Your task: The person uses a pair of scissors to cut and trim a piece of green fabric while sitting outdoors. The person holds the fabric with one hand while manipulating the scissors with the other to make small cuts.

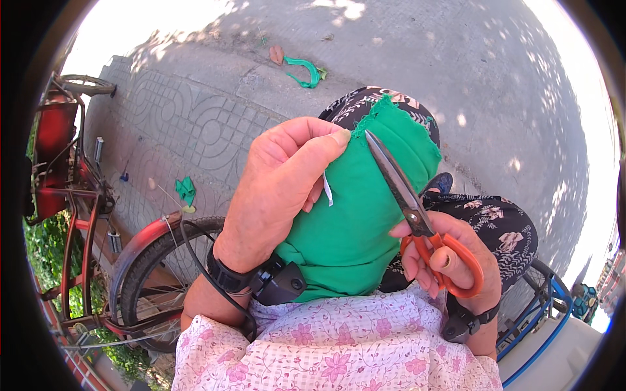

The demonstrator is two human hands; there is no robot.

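A piece of green cloth lies across my lap, its far edge ragged and frayed. My left hand pinches that edge at the cloth's upper left between thumb and fingers. Below the pinch a small white tag hangs against the green. In my right hand is a pair of scissors with orange handles, my thumb through one loop. Their dark blades look closed or nearly so, and point up and left over the cloth, the tip close to the frayed edge and my left fingertips.
A red tricycle or bicycle stands at my left, its wheel close to my left forearm. On the pavement lie a green cloth strip, a green scrap and a dry leaf. A blue metal frame is at the lower right.
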